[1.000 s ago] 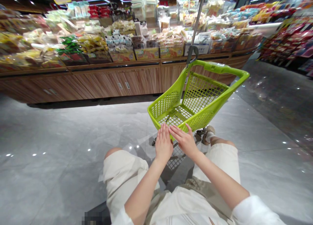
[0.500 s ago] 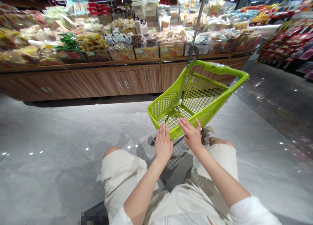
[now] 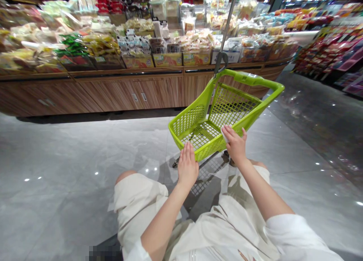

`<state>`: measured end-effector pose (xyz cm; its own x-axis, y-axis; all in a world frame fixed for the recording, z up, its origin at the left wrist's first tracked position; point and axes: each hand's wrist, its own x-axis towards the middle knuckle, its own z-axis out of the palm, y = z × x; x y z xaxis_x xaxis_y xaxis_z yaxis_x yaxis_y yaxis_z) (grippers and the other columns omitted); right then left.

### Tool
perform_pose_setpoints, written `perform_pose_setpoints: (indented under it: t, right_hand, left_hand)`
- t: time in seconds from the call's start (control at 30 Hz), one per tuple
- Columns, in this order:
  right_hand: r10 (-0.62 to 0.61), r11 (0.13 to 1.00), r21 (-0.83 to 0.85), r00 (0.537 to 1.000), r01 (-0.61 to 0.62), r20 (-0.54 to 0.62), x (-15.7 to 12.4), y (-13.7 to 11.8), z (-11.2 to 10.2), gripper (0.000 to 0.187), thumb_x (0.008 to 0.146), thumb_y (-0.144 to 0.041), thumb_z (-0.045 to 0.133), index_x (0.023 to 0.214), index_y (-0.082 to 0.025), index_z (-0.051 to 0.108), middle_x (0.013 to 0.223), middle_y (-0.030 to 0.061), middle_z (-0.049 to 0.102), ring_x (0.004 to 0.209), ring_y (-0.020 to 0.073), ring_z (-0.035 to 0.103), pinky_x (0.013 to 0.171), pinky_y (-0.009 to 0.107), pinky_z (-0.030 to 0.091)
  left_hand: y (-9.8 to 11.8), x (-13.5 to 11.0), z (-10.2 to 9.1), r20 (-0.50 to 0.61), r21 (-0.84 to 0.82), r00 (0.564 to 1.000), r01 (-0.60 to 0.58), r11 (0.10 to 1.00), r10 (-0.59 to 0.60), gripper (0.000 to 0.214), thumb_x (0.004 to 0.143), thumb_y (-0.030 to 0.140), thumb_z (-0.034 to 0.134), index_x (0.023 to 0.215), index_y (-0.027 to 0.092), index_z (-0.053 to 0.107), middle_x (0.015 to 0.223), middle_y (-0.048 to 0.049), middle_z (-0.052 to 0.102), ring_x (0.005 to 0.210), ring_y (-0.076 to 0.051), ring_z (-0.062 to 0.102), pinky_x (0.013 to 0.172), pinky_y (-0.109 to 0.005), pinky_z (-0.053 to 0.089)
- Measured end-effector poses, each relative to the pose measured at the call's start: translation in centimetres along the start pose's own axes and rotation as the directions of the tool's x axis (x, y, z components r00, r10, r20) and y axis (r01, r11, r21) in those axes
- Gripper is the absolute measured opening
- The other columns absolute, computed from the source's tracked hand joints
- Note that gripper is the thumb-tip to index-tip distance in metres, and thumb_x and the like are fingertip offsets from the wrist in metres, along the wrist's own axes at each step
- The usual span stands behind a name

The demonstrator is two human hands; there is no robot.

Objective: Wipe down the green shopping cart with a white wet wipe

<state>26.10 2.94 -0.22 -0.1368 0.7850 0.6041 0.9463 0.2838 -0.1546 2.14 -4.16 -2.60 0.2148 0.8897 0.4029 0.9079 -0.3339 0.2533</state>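
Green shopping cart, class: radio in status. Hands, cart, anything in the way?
Left hand at near corner of green shopping cart; right hand on near side, something white beneath. Cart upright. Grey pole at far corner, beyond hands.

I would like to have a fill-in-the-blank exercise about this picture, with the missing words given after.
The cart is bright ____.
The small thing under the right hand is coloured ____.
Farther from the cart's handle is the hand on the person's ____ side.
The cabinet doors look made of ____.
Missing words: green; white; left; wood.
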Motion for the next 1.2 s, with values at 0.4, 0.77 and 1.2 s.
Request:
perform_pose_setpoints:
  t: [0.4, 0.77, 1.2]
  right_hand:
    - [-0.378, 0.919, 0.169, 0.918, 0.356, 0.123, -2.9, -7.6, 0.0, 0.079, 0.075, 0.002, 0.042, 0.148, -0.030, 0.042, 0.147, 0.0038, 0.054, 0.137, 0.0176, 0.049, 0.122, 0.049, 0.000]
    - [-0.009, 0.997, 0.077, 1.000, 0.010, -0.011, -2.1, -6.0, 0.6, 0.077, 0.072, -0.001, 0.042, 0.144, -0.027, 0.046, 0.145, 0.0062, 0.056, 0.136, 0.0215, 0.050, 0.120, 0.056, 0.003]
    - [-0.091, 0.994, 0.057, 0.996, 0.090, 0.012, -0.8, -1.2, 0.0, 0.076, 0.073, -0.001, 0.044, 0.143, -0.030, 0.048, 0.144, 0.0037, 0.057, 0.138, 0.0234, 0.048, 0.119, 0.059, 0.005]
  left_hand:
    - [-0.2, 0.0, 0.0, 0.019, 0.002, 1.000, 0.007, 1.000, -0.007, 0.083, 0.080, 0.011, 0.053, 0.154, 0.004, 0.016, 0.161, -0.0221, 0.027, 0.153, -0.028, 0.017, 0.123, -0.048, 0.027]
    - [0.1, 0.0, 0.1, 0.006, 0.004, 1.000, 0.022, 1.000, -0.022, 0.086, 0.082, 0.015, 0.056, 0.154, 0.002, 0.012, 0.162, -0.0237, 0.024, 0.153, -0.028, 0.014, 0.123, -0.047, 0.026]
    - [-0.1, 0.0, -0.2, 0.021, 0.005, 1.000, -0.008, 1.000, 0.007, 0.085, 0.082, 0.015, 0.055, 0.155, 0.003, 0.013, 0.162, -0.0229, 0.025, 0.153, -0.028, 0.016, 0.123, -0.047, 0.025]
